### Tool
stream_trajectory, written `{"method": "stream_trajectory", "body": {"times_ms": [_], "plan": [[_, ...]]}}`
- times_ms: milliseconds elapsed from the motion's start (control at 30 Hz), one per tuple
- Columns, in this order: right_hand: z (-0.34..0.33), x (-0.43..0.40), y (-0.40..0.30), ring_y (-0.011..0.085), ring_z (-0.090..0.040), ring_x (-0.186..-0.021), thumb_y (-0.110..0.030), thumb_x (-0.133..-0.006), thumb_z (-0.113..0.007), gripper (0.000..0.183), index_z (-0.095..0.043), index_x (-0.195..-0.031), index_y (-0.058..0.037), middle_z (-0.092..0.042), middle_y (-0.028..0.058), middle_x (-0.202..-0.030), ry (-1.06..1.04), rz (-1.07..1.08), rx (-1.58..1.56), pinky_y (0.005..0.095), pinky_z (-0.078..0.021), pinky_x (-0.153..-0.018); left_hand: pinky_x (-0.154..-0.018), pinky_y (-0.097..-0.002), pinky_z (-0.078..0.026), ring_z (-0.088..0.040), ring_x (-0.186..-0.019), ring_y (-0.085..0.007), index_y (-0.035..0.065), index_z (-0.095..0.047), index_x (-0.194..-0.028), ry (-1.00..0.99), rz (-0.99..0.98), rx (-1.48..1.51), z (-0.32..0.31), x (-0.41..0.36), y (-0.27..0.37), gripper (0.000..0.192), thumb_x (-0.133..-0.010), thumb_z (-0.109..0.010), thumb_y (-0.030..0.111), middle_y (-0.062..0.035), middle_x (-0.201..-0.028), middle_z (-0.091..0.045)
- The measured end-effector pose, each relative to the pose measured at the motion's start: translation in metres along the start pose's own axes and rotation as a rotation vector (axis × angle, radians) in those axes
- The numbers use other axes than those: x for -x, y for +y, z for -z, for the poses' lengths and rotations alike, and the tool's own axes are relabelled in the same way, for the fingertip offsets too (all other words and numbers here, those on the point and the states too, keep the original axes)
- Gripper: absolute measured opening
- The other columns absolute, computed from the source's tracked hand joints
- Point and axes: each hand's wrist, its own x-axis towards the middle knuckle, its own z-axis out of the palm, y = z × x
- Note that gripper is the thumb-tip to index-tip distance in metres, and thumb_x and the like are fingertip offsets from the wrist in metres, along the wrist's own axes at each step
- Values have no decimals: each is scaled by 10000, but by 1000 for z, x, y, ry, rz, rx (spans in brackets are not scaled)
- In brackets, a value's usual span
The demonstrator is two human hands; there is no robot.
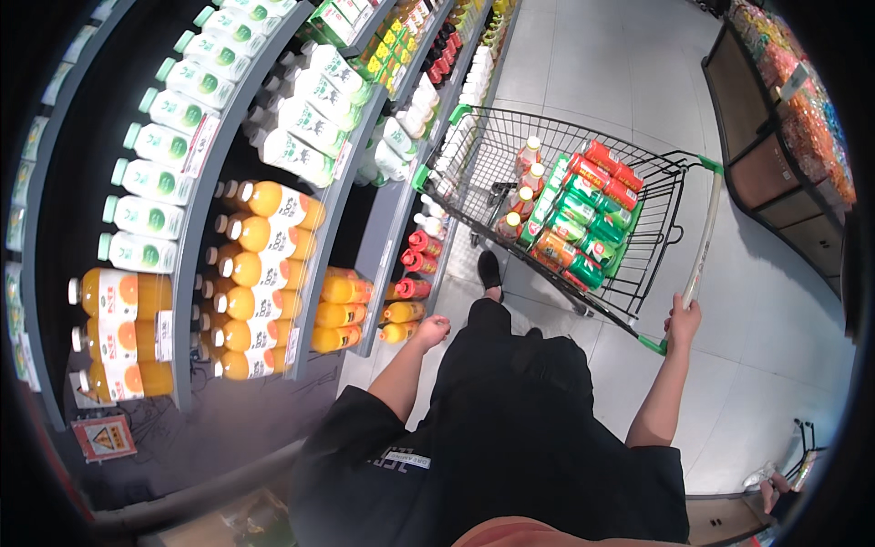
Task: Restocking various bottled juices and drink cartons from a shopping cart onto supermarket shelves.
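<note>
My right hand is wrapped around the near end of the pale handlebar of a shopping cart. The cart's black wire basket has green plastic corners. Inside lie packs of green drink cans and red drink cans, beside a row of several capped bottles. My left hand hangs at my side with curled fingers and nothing visible in it. It is nearest to the orange drink bottles on the low shelf, apart from them.
Shelves on the left hold large orange juice bottles, smaller juice bottles and white bottles with green caps. Right of the cart stands a display bin heaped with wrapped goods. Another person's hand shows at lower right.
</note>
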Motion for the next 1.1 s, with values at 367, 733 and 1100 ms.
{"method": "stream_trajectory", "body": {"times_ms": [367, 733, 1100], "plan": [[-20, -24, 9, 477, -730, -817, -553, -1067, -538, 579, -623, -1087, 20, -734, 286, -949, 333, 160, 748, 565, -569, -713, -810, -452, -582, -740, -833, -370, 16, -788, -980, 72, -139, -257, 52, -136, -34, 292, -904, -625, 246, -171, -937, -790], [-49, -36, 5, 521, -664, -1182, -671, -1045, -435, 747, -511, -1349, 7, -678, 329, -1289, 444, -231, 923, 601, -512, -1016, -697, -451, -544, -719, -709, -278, 0, -774, -866, -8, -13, -261, 170, -211, 2, 214, -876, -648, 173, -159, -777, -744], [-54, -66, -3, 525, -394, -1487, -799, -980, -351, 995, -383, -1612, -32, -369, 347, -1623, 552, -608, 754, 626, -338, -1213, -719, -418, -567, -719, -737, -240, 44, -782, -865, -178, 93, -40, 211, -223, -38, 209, -926, -722, 234, -93, -777, -731]]}}
